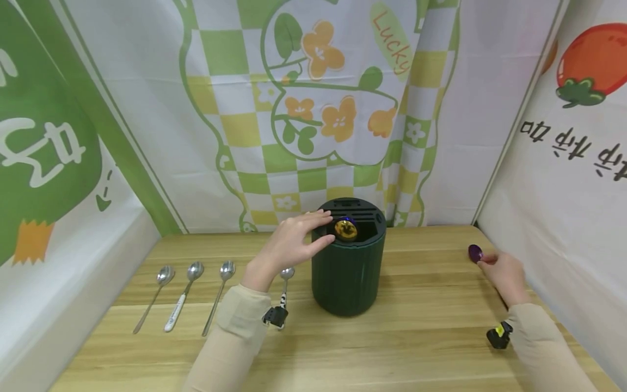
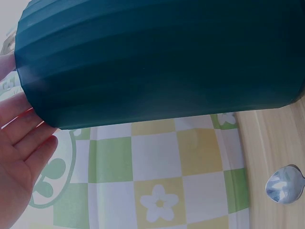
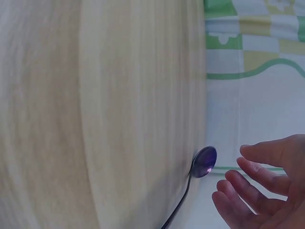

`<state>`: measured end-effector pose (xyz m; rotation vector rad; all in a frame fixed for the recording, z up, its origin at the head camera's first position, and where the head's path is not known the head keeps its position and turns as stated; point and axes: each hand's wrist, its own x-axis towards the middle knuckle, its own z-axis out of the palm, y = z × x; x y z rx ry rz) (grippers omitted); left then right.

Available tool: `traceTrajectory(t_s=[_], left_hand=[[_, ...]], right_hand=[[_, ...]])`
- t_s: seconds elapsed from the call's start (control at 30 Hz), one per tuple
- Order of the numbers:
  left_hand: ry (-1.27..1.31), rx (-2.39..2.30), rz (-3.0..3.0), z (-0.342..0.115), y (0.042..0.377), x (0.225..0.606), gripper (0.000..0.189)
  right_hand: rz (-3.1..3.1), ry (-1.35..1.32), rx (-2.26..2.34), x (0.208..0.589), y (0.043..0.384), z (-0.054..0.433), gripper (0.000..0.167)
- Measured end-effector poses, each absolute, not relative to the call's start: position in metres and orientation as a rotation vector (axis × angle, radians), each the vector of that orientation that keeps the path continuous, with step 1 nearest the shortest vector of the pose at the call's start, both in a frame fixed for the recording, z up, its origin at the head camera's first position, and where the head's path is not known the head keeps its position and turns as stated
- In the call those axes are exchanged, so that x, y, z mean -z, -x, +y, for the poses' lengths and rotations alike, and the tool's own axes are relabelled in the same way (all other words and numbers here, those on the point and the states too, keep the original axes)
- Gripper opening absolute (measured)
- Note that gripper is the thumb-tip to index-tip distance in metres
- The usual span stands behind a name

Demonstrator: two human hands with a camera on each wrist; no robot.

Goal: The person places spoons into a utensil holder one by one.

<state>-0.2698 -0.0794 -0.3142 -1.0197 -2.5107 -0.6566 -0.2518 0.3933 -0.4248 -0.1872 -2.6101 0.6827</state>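
Observation:
A dark green ribbed utensil holder (image 1: 346,277) stands upright on the table, a gold spoon (image 1: 345,230) showing in its black-topped opening with a bluish-purple edge behind it. My left hand (image 1: 293,239) rests at the holder's upper left rim, fingers extended; the left wrist view shows the fingers (image 2: 28,150) at the holder's top end. Over to the right lies a purple spoon (image 3: 205,162). My right hand (image 1: 504,274) is above its handle, and in the right wrist view the relaxed fingers are apart from the spoon's bowl.
Left of the holder, several silver spoons lie in a row: one plain (image 1: 165,275), one white-handled (image 1: 195,270), another plain (image 1: 227,269), and one with a patterned handle (image 1: 287,273) partly behind my left wrist. Printed cloth (image 1: 313,179) hangs behind the wooden table (image 1: 421,337).

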Motion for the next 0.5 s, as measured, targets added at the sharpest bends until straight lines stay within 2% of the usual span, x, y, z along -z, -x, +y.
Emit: traceTrajectory(t_s=[0.5], left_hand=[[1.023, 0.659, -2.513, -0.080, 0.270, 0.314, 0.051]], right_hand=[[-2.696, 0.333, -0.632, 0.435, 0.251, 0.410, 0.029]])
